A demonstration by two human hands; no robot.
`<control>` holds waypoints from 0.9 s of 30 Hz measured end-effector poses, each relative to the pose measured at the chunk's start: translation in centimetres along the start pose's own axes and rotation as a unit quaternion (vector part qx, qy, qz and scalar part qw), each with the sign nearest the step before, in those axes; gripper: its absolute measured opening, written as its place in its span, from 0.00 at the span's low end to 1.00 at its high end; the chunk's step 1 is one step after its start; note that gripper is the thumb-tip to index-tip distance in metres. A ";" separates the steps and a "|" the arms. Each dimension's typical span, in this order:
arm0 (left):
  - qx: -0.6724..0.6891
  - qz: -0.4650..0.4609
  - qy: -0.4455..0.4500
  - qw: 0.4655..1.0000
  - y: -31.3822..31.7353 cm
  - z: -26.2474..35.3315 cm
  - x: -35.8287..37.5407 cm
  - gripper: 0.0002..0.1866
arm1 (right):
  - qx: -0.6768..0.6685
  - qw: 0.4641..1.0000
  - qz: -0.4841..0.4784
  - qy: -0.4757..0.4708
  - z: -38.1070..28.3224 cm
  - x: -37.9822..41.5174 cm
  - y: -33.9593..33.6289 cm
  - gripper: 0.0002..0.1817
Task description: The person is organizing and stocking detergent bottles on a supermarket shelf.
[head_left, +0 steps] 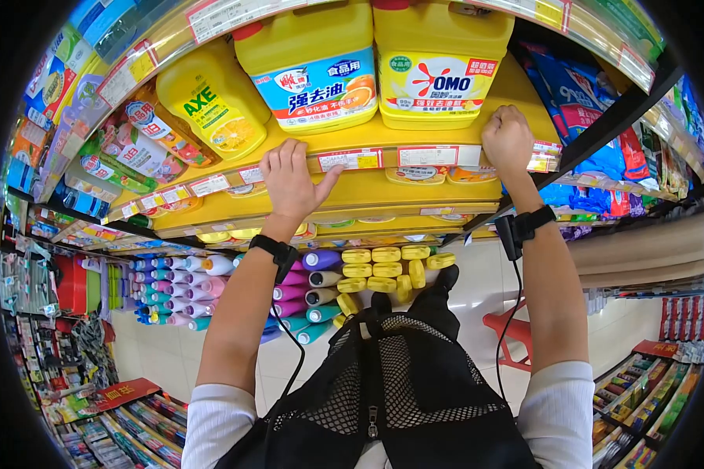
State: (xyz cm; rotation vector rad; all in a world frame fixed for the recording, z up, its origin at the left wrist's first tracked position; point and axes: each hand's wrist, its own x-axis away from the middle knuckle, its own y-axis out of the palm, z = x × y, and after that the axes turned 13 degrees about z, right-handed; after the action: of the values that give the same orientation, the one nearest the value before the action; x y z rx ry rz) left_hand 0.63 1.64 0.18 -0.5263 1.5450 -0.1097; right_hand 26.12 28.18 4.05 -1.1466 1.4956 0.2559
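Observation:
My left hand rests on the front edge of the yellow shelf, fingers laid over the lip and thumb spread toward a price label. Farther right, my right hand is closed on the same shelf, knuckles up. Whatever its curled fingers hold, if anything, is hidden. Between and behind the hands stand two big yellow jugs of dish soap: one with a blue label and orange picture, the other an OMO jug. Left of them leans a yellow AXE bottle.
Pink and green detergent bottles fill the shelf's left end. Blue bags sit beyond a dark divider at right. On the floor lie several yellow bottles and rows of colored bottles. A red stool stands by my legs.

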 end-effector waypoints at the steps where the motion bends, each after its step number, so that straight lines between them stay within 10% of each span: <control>1: 0.001 -0.001 -0.001 1.000 0.0 0.0 0.0 0.35 | 0.002 1.000 0.003 -0.001 0.0 0.0 0.1 0.07; 23: -0.011 -0.001 -0.002 1.000 0.1 -0.1 0.3 0.35 | -0.158 0.977 0.040 -0.134 -1.1 4.2 -5.9 0.10; 27: -0.007 0.007 0.002 1.000 0.3 -0.3 0.4 0.35 | -0.095 0.967 -0.130 -0.198 1.5 8.5 -7.7 0.13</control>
State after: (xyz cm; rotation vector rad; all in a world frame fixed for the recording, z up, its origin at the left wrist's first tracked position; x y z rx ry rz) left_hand 0.33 1.66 -0.28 -0.5258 1.5539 -0.0897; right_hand 34.25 21.20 -0.37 -1.3393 0.9730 0.4272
